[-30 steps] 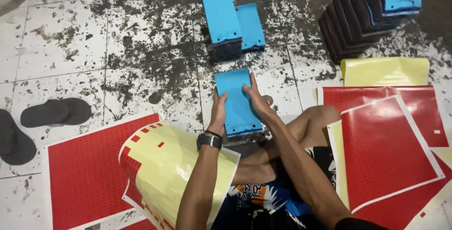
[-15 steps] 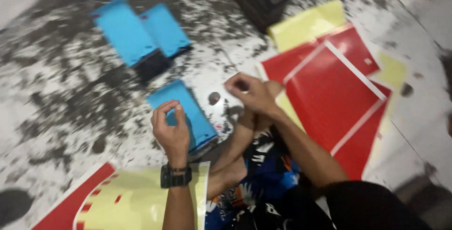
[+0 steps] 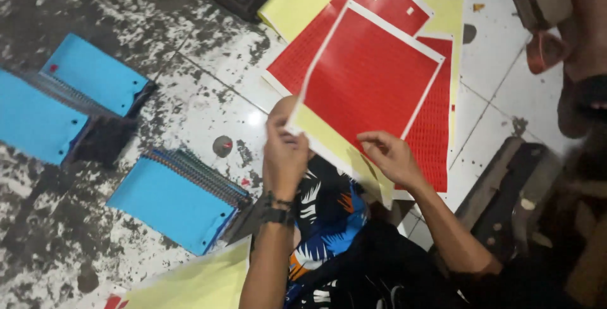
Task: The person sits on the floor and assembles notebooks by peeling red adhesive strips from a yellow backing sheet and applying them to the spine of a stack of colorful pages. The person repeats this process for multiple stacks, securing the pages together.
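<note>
A glossy red sticker sheet (image 3: 370, 78) with a white border and pale yellow backing is lifted, tilted, at the frame's centre, over flat red sheets on the speckled tile floor (image 3: 208, 94). The left hand (image 3: 284, 154) pinches its lower corner at seven o'clock; the right hand (image 3: 392, 157), fingers curled, grips its bottom edge. A blue spiral notebook stack (image 3: 177, 198) lies at nine o'clock of the left hand.
</note>
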